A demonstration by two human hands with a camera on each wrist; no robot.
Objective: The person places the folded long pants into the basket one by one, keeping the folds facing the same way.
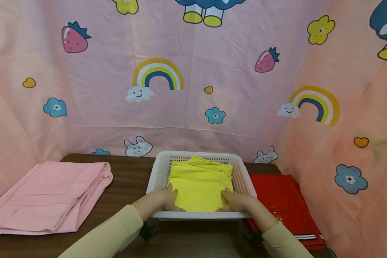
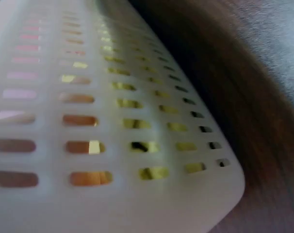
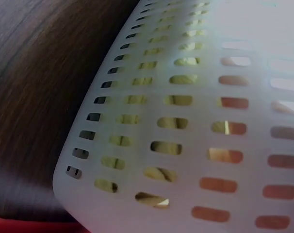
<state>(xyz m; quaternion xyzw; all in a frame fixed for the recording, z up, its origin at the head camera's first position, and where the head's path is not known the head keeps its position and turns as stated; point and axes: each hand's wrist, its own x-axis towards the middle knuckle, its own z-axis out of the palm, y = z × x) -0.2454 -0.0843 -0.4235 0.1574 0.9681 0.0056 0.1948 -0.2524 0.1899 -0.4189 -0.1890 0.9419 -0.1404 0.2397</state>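
Pink printed fabric (image 1: 232, 89) is hung behind the work area and along both sides, decorated with rainbows, strawberries, flowers, hearts and rabbit heads. Below it, a dark wood-grain table (image 1: 129, 179) is provided as the work surface. At the middle of the table, a white rectangular basket (image 1: 200, 215) with slotted walls is placed. Within the basket, a folded yellow cloth (image 1: 198, 191) is laid, with its far edge raised to a small peak near the back wall.

Both hands are positioned inside the near part of the basket. By the left hand (image 1: 168, 199), the near left side of the yellow cloth is touched, with thumb and fingers spread wide. By the right hand (image 1: 236, 201), the near right side is touched in a similar spread posture. Both forearms are passed over the basket rim and are covered by pale sleeves (image 1: 108, 231).

To the left of the basket, well apart from it, a folded pink cloth (image 1: 48, 197) is laid. Just beside the basket on the right, a folded red cloth (image 1: 285, 200) with a striped band is laid, partly covered by the right forearm. In both wrist views, yellow is seen through the wall slots.
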